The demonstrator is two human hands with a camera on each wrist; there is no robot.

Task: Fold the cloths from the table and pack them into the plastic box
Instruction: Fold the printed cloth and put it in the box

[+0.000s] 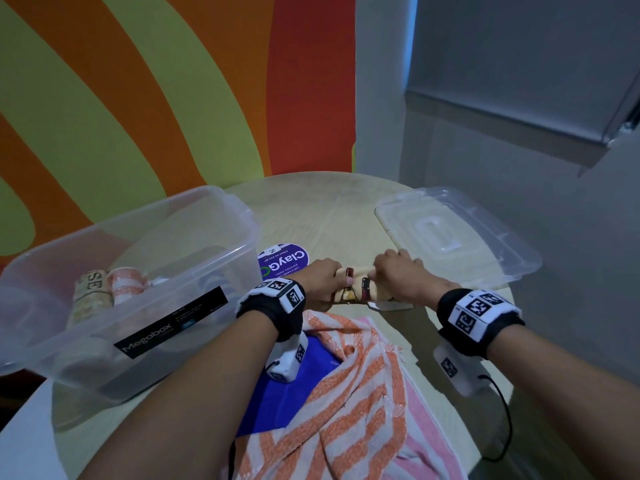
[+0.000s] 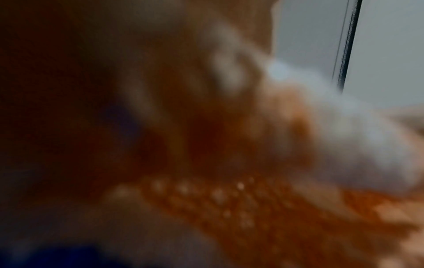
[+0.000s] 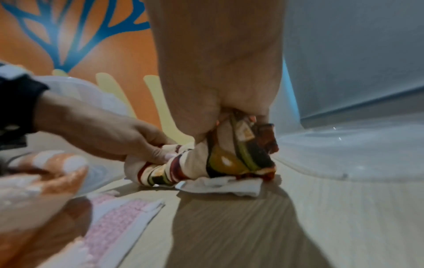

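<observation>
Bare table (image 1: 332, 202) lies open at the far side, between the plastic box (image 1: 145, 271) on the left and its lid (image 1: 460, 233) lying flat on the right. The box's tall near wall blocks a low sideways path from the centre; its mouth is open from above, with rolled cloths (image 1: 107, 292) against its left part. The near side is covered by the orange-striped towel (image 1: 349, 382), blue cloth (image 1: 287, 393) and pink towel (image 1: 426, 441).
</observation>
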